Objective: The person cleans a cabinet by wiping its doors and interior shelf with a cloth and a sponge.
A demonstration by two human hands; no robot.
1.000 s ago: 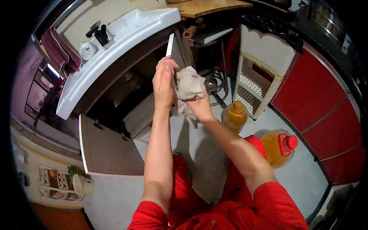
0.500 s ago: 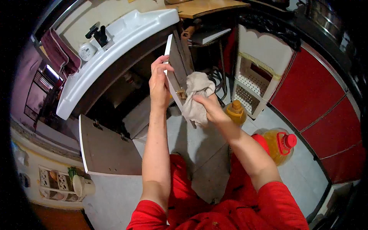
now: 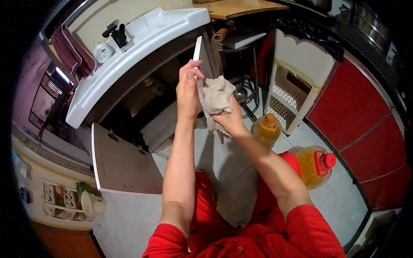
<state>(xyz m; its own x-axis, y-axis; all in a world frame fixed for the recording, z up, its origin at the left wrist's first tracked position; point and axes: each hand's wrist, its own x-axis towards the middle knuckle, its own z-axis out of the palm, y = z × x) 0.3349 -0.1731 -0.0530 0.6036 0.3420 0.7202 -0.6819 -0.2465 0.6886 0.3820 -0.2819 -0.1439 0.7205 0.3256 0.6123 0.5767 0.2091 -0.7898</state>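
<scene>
Two bottles stand on tiles, left fingers curled round a door, right fingers clasping cloth.

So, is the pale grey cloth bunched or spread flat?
Bunched: the pale grey cloth is crumpled in the right hand, part hanging below.

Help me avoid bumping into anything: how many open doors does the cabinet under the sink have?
2: the left door, left of both arms, and the right door, held at its edge by the left hand and partly hidden behind the cloth. No others show.
</scene>
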